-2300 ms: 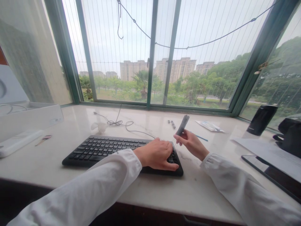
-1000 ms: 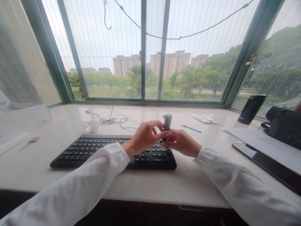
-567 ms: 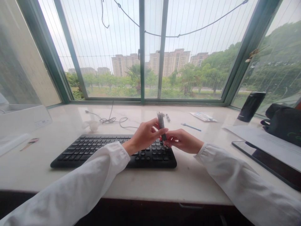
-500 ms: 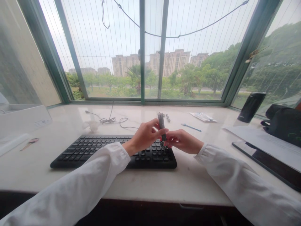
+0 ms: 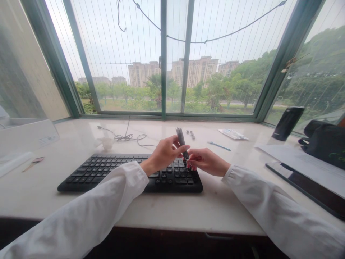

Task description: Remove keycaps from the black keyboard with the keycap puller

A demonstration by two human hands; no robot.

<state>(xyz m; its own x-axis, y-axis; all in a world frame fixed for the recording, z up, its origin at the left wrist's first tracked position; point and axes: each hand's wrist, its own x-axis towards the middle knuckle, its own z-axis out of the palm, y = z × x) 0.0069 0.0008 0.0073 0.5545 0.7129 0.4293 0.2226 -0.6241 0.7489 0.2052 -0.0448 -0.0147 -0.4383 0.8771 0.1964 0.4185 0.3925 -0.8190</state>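
My left hand (image 5: 168,153) grips the dark handle of a keycap puller (image 5: 181,138), which tilts with its top end up and to the left. Thin wire loops come out of its lower end, just over the number pad. At those wires the fingers of my right hand (image 5: 207,160) are pinched; whether a small keycap is also between them I cannot make out. Beneath both hands lies a black keyboard (image 5: 105,171), partly covered by my left wrist. Several small loose keycaps (image 5: 192,135) rest on the white surface behind the puller.
A blue stick-like tool (image 5: 219,145) and a clear packet (image 5: 233,134) lie at the back right. A coiled cable (image 5: 125,137) is behind the keyboard. Farther right are a black cylinder (image 5: 288,123), papers (image 5: 307,163) and a dark tablet-like slab (image 5: 304,187). A white box (image 5: 29,133) stands left.
The puller's top has tipped to the left, and its wire loops now show more plainly at my right fingers. Both hands have shifted only slightly left.
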